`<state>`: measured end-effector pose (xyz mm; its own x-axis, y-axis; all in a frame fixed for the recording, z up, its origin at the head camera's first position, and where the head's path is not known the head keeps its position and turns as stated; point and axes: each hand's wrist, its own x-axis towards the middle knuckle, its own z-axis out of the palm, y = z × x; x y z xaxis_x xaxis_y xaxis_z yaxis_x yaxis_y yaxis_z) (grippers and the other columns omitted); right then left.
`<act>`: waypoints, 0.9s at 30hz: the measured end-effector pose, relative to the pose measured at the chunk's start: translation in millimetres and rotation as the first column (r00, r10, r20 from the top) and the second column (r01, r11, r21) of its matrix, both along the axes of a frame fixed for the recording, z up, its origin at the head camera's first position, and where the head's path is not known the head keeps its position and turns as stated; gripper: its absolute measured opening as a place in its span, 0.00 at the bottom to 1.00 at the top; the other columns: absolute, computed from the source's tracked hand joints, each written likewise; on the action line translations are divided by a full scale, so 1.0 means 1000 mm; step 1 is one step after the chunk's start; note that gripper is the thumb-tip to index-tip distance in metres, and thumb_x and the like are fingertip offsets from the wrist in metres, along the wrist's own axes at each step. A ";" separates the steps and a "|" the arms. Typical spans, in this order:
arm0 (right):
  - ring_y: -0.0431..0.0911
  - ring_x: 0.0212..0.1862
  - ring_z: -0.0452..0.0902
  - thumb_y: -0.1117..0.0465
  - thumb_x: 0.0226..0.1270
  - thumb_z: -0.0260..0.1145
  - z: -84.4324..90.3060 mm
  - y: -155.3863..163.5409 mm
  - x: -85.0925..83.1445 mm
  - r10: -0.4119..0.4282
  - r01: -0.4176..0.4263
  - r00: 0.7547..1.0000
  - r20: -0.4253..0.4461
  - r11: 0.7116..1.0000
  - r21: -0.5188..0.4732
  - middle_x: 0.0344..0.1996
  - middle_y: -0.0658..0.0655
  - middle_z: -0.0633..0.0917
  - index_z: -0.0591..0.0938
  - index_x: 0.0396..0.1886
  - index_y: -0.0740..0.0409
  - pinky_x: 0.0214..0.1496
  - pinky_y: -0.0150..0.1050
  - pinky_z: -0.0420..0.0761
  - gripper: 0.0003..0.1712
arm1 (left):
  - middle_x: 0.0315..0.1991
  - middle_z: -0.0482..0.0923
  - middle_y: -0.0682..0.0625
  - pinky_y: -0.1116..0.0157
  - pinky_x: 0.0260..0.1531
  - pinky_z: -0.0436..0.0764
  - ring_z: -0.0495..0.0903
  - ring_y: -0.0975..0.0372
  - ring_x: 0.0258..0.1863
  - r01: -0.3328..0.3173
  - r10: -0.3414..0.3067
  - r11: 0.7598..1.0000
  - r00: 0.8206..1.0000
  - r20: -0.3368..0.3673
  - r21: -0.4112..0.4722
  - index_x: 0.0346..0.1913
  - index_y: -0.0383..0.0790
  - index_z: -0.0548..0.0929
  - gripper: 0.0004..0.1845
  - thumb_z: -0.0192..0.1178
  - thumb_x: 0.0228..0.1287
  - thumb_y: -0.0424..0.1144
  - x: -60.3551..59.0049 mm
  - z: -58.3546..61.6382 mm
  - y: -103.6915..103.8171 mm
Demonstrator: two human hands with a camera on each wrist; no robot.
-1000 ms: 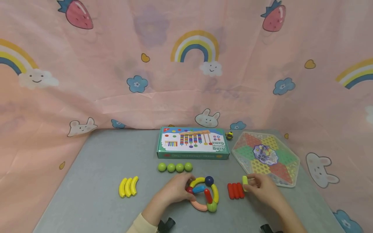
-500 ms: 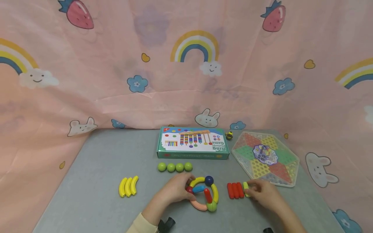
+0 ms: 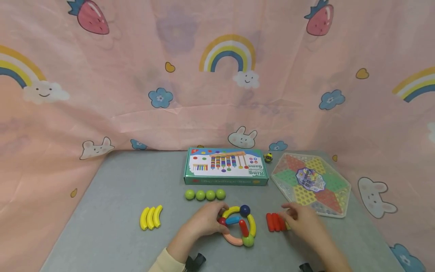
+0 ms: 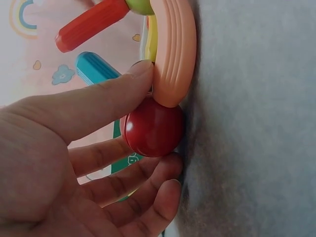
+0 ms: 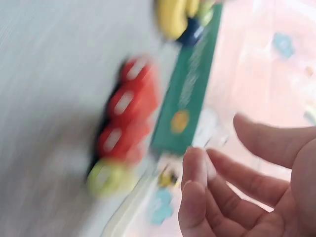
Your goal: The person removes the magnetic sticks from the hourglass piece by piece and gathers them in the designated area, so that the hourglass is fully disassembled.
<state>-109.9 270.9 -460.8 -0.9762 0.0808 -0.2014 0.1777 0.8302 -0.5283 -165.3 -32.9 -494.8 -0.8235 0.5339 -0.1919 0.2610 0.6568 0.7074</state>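
Grey table (image 3: 112, 211) carries everything: the green game box (image 3: 225, 166) at the far edge, the hexagonal board (image 3: 310, 184) to its right. Near centre, my left hand (image 3: 204, 221) pinches the ring toy (image 3: 238, 226) by its red ball (image 4: 153, 129). My right hand (image 3: 302, 223), fingers loose and holding nothing, hovers just right of the red sticks (image 3: 275, 222) and yellow-green piece (image 5: 107, 178).
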 end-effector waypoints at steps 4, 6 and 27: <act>0.40 0.37 0.81 0.49 0.70 0.68 0.009 -0.028 0.004 0.057 -0.059 0.998 -0.030 0.995 -0.086 0.36 0.48 0.87 0.85 0.52 0.57 0.37 0.39 0.82 0.19 | 0.48 0.83 0.50 0.56 0.54 0.79 0.79 0.59 0.47 0.004 -0.004 1.000 1.000 -0.007 0.002 0.57 0.42 0.82 0.33 0.81 0.45 0.43 0.000 0.000 0.000; 0.39 0.36 0.80 0.51 0.69 0.69 0.010 -0.039 0.006 0.091 -0.096 0.995 -0.047 0.988 -0.123 0.35 0.47 0.87 0.86 0.51 0.56 0.38 0.36 0.81 0.18 | 0.49 0.83 0.50 0.56 0.54 0.79 0.79 0.59 0.47 0.006 -0.006 1.000 1.000 -0.008 0.002 0.57 0.42 0.82 0.33 0.81 0.45 0.43 0.000 0.000 0.000; 0.40 0.30 0.77 0.52 0.57 0.78 -0.005 -0.088 0.008 0.253 -0.235 0.965 0.069 0.950 -0.206 0.27 0.46 0.84 0.86 0.39 0.54 0.32 0.34 0.79 0.15 | 0.47 0.83 0.52 0.56 0.53 0.80 0.79 0.61 0.46 0.010 -0.010 1.000 1.000 -0.021 -0.023 0.57 0.44 0.82 0.32 0.81 0.46 0.44 0.001 0.002 -0.001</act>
